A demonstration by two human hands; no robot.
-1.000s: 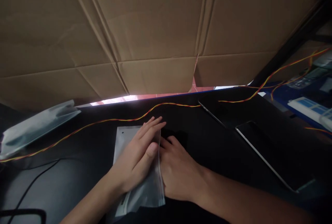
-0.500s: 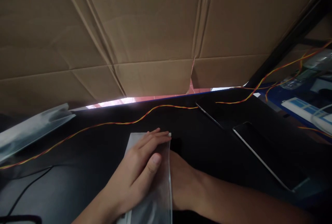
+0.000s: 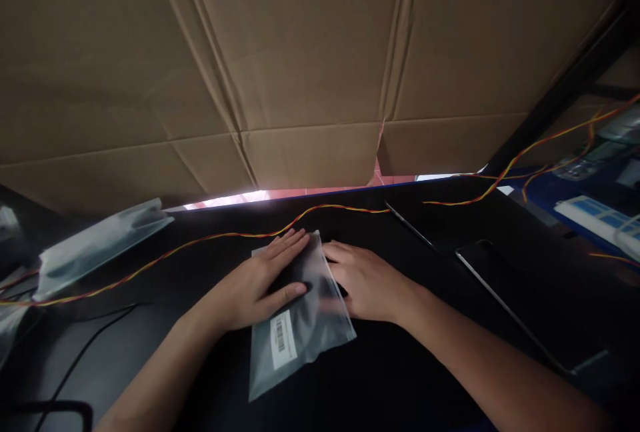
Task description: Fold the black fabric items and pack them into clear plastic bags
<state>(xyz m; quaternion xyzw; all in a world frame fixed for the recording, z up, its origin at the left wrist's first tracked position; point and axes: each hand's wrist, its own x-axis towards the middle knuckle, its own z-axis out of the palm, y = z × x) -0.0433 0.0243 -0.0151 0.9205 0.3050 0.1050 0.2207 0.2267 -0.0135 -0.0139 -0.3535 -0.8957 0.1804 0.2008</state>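
A frosted plastic zip bag with a white barcode label lies on the black table; something dark shows through it. My left hand lies flat on the bag's upper left part, fingers stretched out. At the bag's right edge my right hand rests with its fingers extended and partly tucked under or into the opening. Whether anything is in those fingers is hidden.
A big brown cardboard sheet stands behind the table. A twisted red-yellow wire runs across the table. More frosted bags lie at left, a dark flat slab at right, a black cable at lower left.
The bag now lies flatter and has turned so that its barcode label shows. Both hands have shifted up the table with it; my right hand is out from behind the bag.
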